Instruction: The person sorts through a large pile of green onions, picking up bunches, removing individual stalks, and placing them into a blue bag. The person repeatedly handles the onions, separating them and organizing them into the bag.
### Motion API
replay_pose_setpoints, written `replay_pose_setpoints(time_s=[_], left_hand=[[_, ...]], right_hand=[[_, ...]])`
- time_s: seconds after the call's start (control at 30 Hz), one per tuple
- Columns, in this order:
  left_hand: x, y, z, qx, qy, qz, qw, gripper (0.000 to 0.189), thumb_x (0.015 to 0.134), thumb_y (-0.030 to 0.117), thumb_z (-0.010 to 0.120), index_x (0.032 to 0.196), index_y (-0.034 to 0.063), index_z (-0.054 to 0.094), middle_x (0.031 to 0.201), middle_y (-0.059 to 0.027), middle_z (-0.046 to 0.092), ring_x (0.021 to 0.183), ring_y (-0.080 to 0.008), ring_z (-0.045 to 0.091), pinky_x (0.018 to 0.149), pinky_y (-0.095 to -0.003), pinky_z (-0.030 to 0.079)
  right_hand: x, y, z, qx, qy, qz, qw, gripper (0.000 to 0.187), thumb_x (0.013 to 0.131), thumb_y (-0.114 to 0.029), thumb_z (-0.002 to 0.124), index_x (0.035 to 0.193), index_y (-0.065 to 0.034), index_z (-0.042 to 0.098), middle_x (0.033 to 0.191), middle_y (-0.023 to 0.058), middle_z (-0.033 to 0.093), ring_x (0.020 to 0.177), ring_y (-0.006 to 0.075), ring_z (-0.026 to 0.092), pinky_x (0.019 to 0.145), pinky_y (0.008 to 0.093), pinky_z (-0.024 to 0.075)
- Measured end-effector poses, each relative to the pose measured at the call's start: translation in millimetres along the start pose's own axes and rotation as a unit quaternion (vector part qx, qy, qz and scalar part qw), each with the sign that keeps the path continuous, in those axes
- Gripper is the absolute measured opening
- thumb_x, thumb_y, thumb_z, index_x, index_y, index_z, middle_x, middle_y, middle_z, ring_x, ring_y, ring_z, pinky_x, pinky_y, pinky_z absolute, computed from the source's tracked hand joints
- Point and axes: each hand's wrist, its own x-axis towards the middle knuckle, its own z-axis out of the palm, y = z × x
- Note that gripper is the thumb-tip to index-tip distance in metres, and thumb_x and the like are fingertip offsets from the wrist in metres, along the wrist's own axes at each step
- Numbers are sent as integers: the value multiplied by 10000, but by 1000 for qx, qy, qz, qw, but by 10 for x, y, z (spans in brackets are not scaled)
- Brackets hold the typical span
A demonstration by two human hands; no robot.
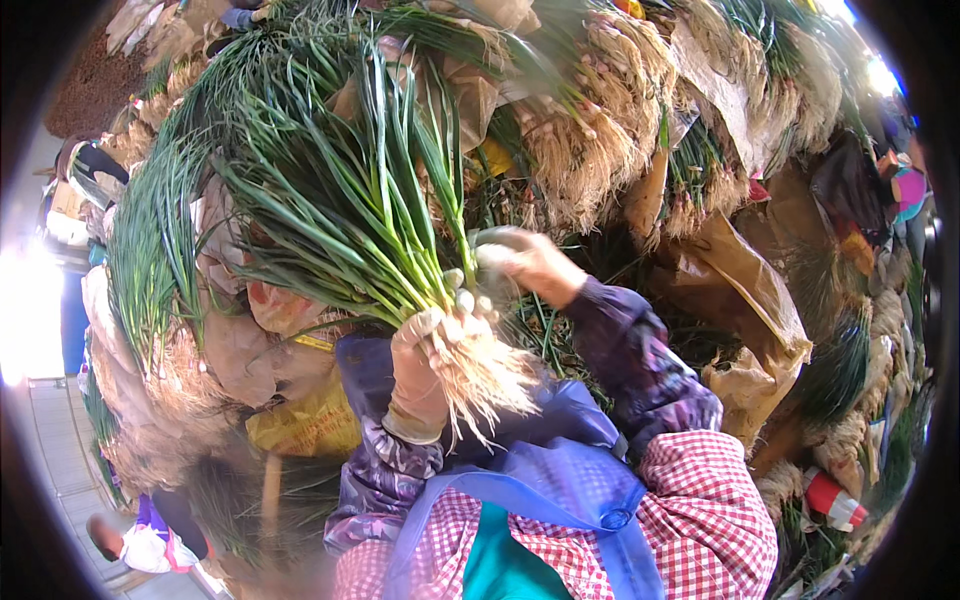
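Note:
A thick bunch of green onions (405, 247) is held in front of me, leaves up and to the left, pale roots hanging down to the right. My left hand (418, 352), in a tan glove, grips it around the white stem bases. Beside the bunch on its right is my right hand (529, 264), blurred, its fingers bent towards the stems. Whether those fingers pinch a stalk I cannot tell. Below the roots, a blue apron (525, 469) covers part of my red-and-white checked clothing.
More green onions with long roots (589, 157) are heaped beyond my right hand. Another bunch (154, 300) lies at the left. A brown paper-like sack (750, 300) stands open at the right, and a yellow sack (307, 420) lies at lower left. Part of another person (161, 532) shows at lower left.

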Motion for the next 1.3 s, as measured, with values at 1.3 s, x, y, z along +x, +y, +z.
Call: replay_pose_setpoints(time_s=[1.3], left_hand=[[-135,546,370,52,4,142,988,454,806,297,692,1125,37,499,949,-68,519,789,-186,535,800,-336,526]], right_hand=[[2119,-1019,-926,-380,356,-466,715,135,801,-266,671,777,-134,659,722,108,650,674,315,651,595,398,501]])
